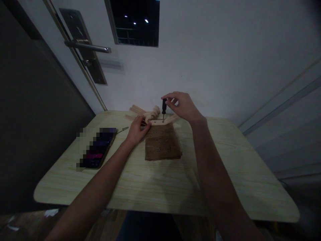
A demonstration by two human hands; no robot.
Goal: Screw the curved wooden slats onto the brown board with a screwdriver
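Note:
My right hand (182, 106) pinches the top of a small black-handled screwdriver (164, 107) that stands upright, its tip on a pale wooden piece (160, 122). That piece lies at the far edge of a brown board (162, 143) on the light wood table (225, 174). My left hand (136, 130) is closed on the left end of the wooden piece, next to a curved wooden part (151, 114). More pale wooden strips (136, 109) lie just behind.
A dark phone (99, 147) lies on the table's left side, with a small metal screw or pin (122, 129) beside it. Behind the table are a white wall, a door with a metal lever handle (87, 46) and a dark window (136, 21).

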